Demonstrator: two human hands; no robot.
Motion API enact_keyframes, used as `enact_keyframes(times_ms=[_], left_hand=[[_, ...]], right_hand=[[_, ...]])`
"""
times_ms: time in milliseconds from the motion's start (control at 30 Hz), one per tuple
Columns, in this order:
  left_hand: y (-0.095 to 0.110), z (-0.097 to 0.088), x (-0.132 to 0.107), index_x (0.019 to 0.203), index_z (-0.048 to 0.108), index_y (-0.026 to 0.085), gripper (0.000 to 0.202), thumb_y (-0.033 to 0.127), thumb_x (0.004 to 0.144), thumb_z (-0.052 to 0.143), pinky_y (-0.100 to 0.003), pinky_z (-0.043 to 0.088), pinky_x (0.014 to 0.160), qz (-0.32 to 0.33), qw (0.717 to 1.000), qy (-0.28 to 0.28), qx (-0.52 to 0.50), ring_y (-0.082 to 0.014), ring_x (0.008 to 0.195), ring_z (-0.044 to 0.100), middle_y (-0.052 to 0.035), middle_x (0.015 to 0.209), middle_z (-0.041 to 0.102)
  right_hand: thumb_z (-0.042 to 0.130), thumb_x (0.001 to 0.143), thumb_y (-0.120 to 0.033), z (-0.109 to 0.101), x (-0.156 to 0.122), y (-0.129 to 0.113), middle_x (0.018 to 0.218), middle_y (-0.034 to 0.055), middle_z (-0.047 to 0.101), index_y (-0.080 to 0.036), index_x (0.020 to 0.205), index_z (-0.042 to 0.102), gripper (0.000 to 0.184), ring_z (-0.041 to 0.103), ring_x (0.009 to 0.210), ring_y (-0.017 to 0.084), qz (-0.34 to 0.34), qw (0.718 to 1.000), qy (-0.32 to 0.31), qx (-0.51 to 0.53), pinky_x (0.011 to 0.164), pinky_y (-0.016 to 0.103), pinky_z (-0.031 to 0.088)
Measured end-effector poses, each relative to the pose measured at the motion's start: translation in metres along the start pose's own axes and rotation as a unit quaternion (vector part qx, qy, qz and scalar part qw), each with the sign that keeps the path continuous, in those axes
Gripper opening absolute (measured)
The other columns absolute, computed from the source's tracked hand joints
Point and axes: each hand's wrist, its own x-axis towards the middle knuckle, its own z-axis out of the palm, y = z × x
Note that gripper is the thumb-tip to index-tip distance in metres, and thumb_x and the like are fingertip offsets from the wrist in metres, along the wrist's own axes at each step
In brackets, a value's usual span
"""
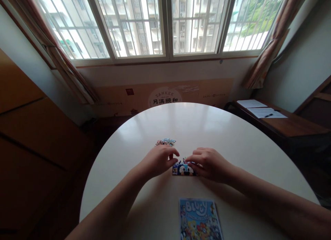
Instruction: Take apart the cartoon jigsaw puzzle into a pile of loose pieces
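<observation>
A partly assembled jigsaw puzzle (184, 170) with a blue and white cartoon dog face lies flat on the white table (124, 157). At its upper left is my left hand (162, 158), fingers curved, with a gap between thumb and forefinger and nothing visible between them. Over the puzzle's right side, my right hand (208, 162) has its fingers stretched out, the tips at its upper edge; part of the puzzle is hidden beneath. Just beyond my left hand sits a small pile of loose puzzle pieces (167, 141).
A printed picture sheet marked "BLUEY" (199, 219) lies near me. To the right, a wooden side table (294, 126) holds papers (266, 112) and a pen (269, 115). A barred window (168, 26) and curtains (64, 64) are behind the round table.
</observation>
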Motion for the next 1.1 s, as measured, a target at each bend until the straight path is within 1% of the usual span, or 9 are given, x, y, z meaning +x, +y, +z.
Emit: enact_keyframes(times_ms=[67, 167, 267, 400, 500, 600, 800, 900, 1100], left_hand=[[0.0, 0.001, 0.0, 0.099, 0.076, 0.023, 0.018, 0.02, 0.083, 0.066, -0.031, 0.047, 0.071, -0.002, 1.0, -0.008, 0.005, -0.0182, 0.074, 0.065, -0.0018, 0.081, 0.073], [0.0, 0.0, 0.0, 0.098, 0.076, 0.022, 0.018, 0.02, 0.083, 0.066, -0.031, 0.047, 0.071, 0.0, 1.0, -0.026, 0.013, -0.0187, 0.075, 0.065, -0.0024, 0.083, 0.074], [0.001, -0.001, -0.001, 0.096, 0.077, 0.022, 0.018, 0.019, 0.083, 0.066, -0.031, 0.047, 0.071, 0.017, 0.999, -0.048, 0.015, -0.019, 0.076, 0.065, -0.0028, 0.083, 0.074], [0.001, -0.002, -0.002, 0.09, 0.078, 0.023, 0.018, 0.014, 0.08, 0.065, -0.029, 0.047, 0.072, 0.033, 0.998, -0.057, 0.006, -0.0186, 0.077, 0.065, -0.0025, 0.083, 0.074], [0.002, -0.002, -0.002, 0.089, 0.077, 0.023, 0.016, 0.016, 0.081, 0.065, -0.03, 0.047, 0.072, 0.026, 0.998, -0.056, 0.007, -0.0187, 0.077, 0.065, -0.0023, 0.082, 0.074], [0.002, -0.001, -0.001, 0.093, 0.076, 0.023, 0.015, 0.02, 0.084, 0.065, -0.031, 0.047, 0.073, 0.009, 0.999, -0.05, 0.013, -0.0192, 0.078, 0.064, -0.0027, 0.084, 0.072], [0.005, 0.002, -0.001, 0.096, 0.076, 0.024, 0.016, 0.023, 0.081, 0.07, -0.03, 0.048, 0.074, 0.01, 0.998, -0.062, 0.029, -0.0201, 0.082, 0.064, -0.0031, 0.093, 0.069], [0.007, 0.004, -0.001, 0.098, 0.075, 0.023, 0.016, 0.025, 0.082, 0.071, -0.032, 0.049, 0.076, 0.001, 0.997, -0.064, 0.031, -0.0211, 0.085, 0.064, -0.0043, 0.098, 0.069], [0.009, 0.009, 0.0, 0.1, 0.075, 0.022, 0.017, 0.023, 0.083, 0.071, -0.034, 0.05, 0.083, -0.023, 0.998, -0.059, 0.023, -0.0238, 0.092, 0.066, -0.0064, 0.103, 0.07]], right_hand=[[0.053, 0.098, -0.03, -0.004, 0.0, 0.003, 0.082, 0.0033, 0.068, -0.023, 0.103, 0.074, 0.022, 0.056, 0.074, 0.013, 0.003, 1.0, -0.009, 0.003, 0.067, 0.027, 0.036], [0.057, 0.096, -0.029, -0.009, -0.001, 0.008, 0.085, 0.003, 0.068, -0.024, 0.106, 0.073, 0.02, 0.057, 0.076, 0.013, 0.0, 0.999, -0.037, 0.006, 0.069, 0.027, 0.038], [0.058, 0.095, -0.028, -0.013, -0.002, 0.011, 0.089, 0.0032, 0.068, -0.025, 0.106, 0.073, 0.019, 0.058, 0.08, 0.014, -0.009, 0.998, -0.062, 0.014, 0.071, 0.028, 0.04], [0.062, 0.092, -0.028, -0.015, -0.002, 0.012, 0.095, 0.0042, 0.068, -0.025, 0.105, 0.073, 0.017, 0.059, 0.085, 0.016, -0.027, 0.996, -0.081, 0.029, 0.074, 0.029, 0.043], [0.065, 0.09, -0.028, -0.013, -0.002, 0.008, 0.1, 0.0047, 0.068, -0.027, 0.111, 0.073, 0.022, 0.059, 0.089, 0.017, -0.039, 0.995, -0.085, 0.026, 0.076, 0.031, 0.044], [0.066, 0.09, -0.028, -0.011, -0.001, 0.005, 0.102, 0.0057, 0.067, -0.028, 0.115, 0.072, 0.026, 0.058, 0.091, 0.018, -0.051, 0.995, -0.082, 0.018, 0.08, 0.032, 0.045], [0.065, 0.09, -0.029, -0.008, 0.0, 0.004, 0.104, 0.0057, 0.066, -0.027, 0.117, 0.071, 0.027, 0.058, 0.092, 0.018, -0.055, 0.995, -0.082, 0.017, 0.082, 0.033, 0.046], [0.065, 0.09, -0.03, -0.007, 0.0, 0.004, 0.104, 0.0053, 0.066, -0.028, 0.117, 0.07, 0.027, 0.058, 0.093, 0.018, -0.055, 0.995, -0.081, 0.014, 0.083, 0.034, 0.046], [0.066, 0.09, -0.029, -0.006, 0.0, 0.003, 0.104, 0.0048, 0.066, -0.028, 0.115, 0.071, 0.026, 0.058, 0.092, 0.018, -0.048, 0.996, -0.078, 0.016, 0.084, 0.035, 0.045]])
